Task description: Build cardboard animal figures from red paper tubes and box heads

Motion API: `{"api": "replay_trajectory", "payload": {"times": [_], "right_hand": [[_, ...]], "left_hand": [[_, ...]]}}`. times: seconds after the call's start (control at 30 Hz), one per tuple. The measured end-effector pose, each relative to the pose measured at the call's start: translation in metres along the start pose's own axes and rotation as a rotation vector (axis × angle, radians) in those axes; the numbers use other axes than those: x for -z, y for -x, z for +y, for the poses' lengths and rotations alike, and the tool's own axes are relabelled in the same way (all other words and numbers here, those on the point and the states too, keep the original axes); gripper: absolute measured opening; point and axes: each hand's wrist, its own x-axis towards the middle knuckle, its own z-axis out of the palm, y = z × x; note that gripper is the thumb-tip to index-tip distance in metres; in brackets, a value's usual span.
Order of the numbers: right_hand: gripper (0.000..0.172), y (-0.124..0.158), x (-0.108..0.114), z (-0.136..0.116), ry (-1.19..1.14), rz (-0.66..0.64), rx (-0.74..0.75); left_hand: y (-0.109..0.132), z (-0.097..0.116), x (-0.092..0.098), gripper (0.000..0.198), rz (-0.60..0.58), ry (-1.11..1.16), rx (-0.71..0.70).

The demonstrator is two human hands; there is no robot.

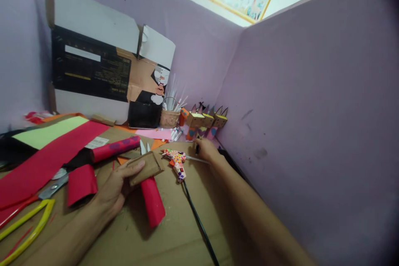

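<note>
Nearest, at lower left, scissors (52,188) lie beside a red paper roll (81,183) on the bench (174,243). The left hand (116,186) grasps a small cardboard box (147,168), a red strip (153,204) showing just below it. Right of that lies a patterned glue gun (177,161), its cord (198,217) running nearer. Farther off, the right hand (206,149) is at a small black object (197,149); whether it grips it cannot be told. Beyond stand eared cardboard figures (195,120) and a basket (170,119) of white sticks (174,100), before the purple wall (311,112).

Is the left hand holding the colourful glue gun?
No, the left hand holds a brown cardboard piece, apart from the glue gun.
</note>
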Motion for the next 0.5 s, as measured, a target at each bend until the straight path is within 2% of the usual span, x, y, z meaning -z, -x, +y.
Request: {"api": "replay_trajectory", "payload": {"times": [0.17, 0.23, 0.33, 0.43, 0.5], "right_hand": [[0.03, -0.006, 0.002, 0.003, -0.181, 0.081, -0.099], [0.032, 0.004, 0.004, -0.009, -0.297, 0.149, -0.108], [0.033, 0.035, 0.001, -0.044, -0.526, 0.194, -0.074], [0.045, 0.075, -0.01, -0.087, -0.791, 0.076, 0.014], [0.066, 0.098, -0.015, -0.111, -1.203, -0.101, -0.004]], "left_hand": [[0.002, 0.0, 0.0, 0.028, 0.017, -0.007, -0.006], [0.001, 0.001, 0.0, 0.028, 0.031, 0.019, -0.008], [0.001, 0.003, 0.001, 0.025, 0.017, 0.097, -0.041], [0.003, 0.008, -0.001, 0.024, 0.006, 0.165, -0.086], [0.005, 0.01, -0.003, 0.025, 0.003, 0.207, -0.109]]}}
